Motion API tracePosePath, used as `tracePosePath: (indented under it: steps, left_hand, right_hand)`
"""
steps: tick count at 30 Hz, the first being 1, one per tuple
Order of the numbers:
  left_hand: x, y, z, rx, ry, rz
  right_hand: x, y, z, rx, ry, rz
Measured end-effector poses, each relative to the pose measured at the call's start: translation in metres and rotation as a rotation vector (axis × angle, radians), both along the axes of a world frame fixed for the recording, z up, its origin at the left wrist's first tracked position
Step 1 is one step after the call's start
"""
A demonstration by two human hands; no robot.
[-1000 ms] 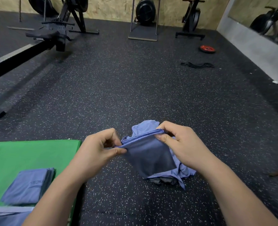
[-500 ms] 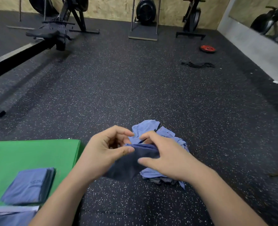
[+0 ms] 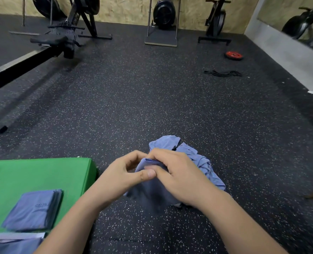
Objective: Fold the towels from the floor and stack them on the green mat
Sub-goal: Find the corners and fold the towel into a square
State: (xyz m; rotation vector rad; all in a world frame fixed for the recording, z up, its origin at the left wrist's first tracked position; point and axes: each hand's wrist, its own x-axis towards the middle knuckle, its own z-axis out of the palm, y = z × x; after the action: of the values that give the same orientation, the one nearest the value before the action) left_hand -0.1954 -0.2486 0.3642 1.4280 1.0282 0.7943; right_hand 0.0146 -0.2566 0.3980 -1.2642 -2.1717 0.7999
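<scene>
I hold a blue towel point(image 3: 149, 191) in the air between both hands, folded small and hanging down. My left hand point(image 3: 122, 176) pinches its upper left edge between thumb and fingers. My right hand point(image 3: 177, 173) lies over its top right with curled fingers gripping the cloth. Behind my hands a crumpled heap of blue towels point(image 3: 194, 158) lies on the black speckled floor. To the left is the green mat point(image 3: 33, 175), and on it rests a stack of folded blue towels point(image 3: 33, 209). Another blue towel point(image 3: 14, 246) shows at the bottom left corner.
A rowing machine point(image 3: 42, 50) stretches across the far left. Exercise machines point(image 3: 163, 21) stand along the back wall. A red weight plate point(image 3: 234, 55) and a black band point(image 3: 222, 73) lie on the floor at the far right. A grey ledge point(image 3: 289, 57) runs along the right.
My hands have come together, bringing the two ends of the stretched towel onto each other, so the towel now hangs as a smaller fold. The heap and the stack have not moved.
</scene>
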Motion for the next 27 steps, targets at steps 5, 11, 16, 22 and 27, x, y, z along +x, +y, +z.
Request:
tracePosePath:
  steps: [5,11,16,22,27]
  left_hand:
    - [0.001,0.001,-0.018,0.046,0.256,0.006]
    - [-0.012,0.01,-0.029,0.062,0.418,-0.019]
    - [-0.022,0.017,-0.029,0.097,0.397,0.11]
    - [-0.027,0.022,-0.016,-0.002,-0.025,0.34]
    - [-0.028,0.026,-0.016,-0.117,-0.21,0.49]
  right_hand:
    - [0.02,0.004,0.014,0.09,0.104,-0.086]
    - [0.045,0.008,0.03,0.194,0.21,-0.253]
    - [0.067,0.012,0.037,0.244,0.265,-0.456]
    - [0.083,0.014,0.036,0.241,0.293,-0.604]
    - [0.086,0.017,0.035,0.222,0.301,-0.663]
